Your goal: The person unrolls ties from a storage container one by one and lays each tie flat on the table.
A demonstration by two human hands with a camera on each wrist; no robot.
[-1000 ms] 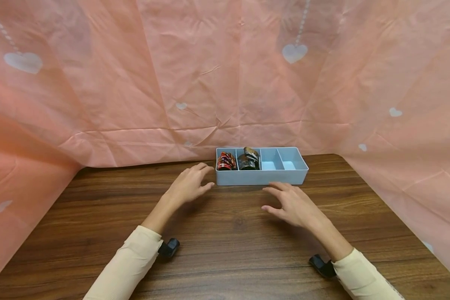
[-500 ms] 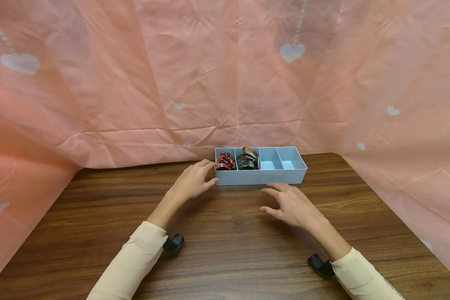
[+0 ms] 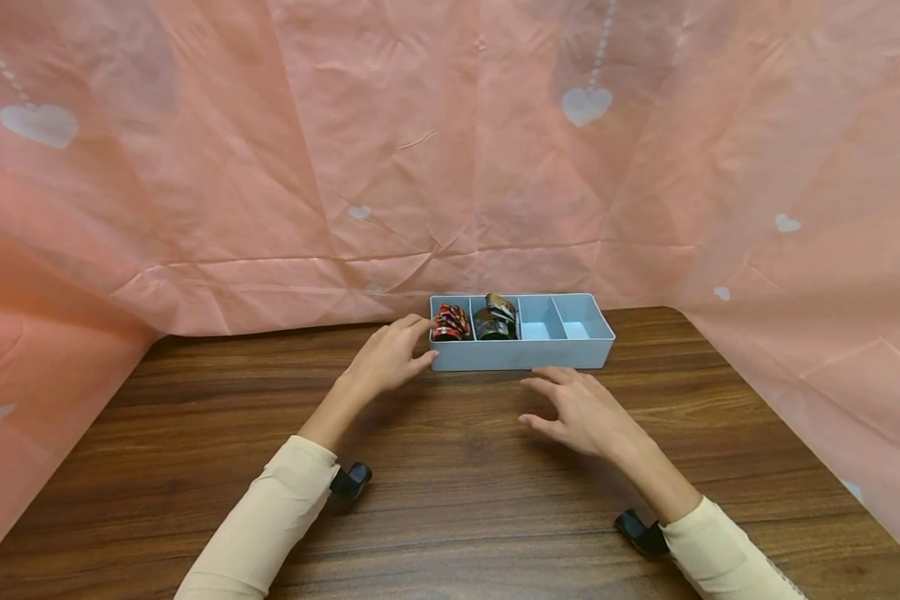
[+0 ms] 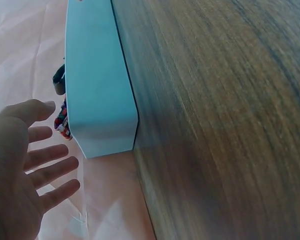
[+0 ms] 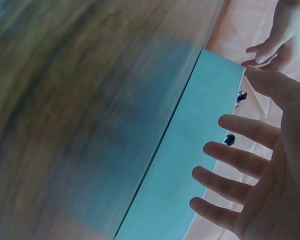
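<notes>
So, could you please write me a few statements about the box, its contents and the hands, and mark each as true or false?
1. The blue box has four compartments. True.
2. In the head view, the leftmost compartment holds the dark items. False: it holds the red items; the dark items are in the compartment next to it.
3. The left hand is nearer the red items than the right hand is. True.
4. The right hand holds a red item. False: it holds nothing.
5. The blue box stands at the wooden table's near edge. False: it stands by the far edge.
</notes>
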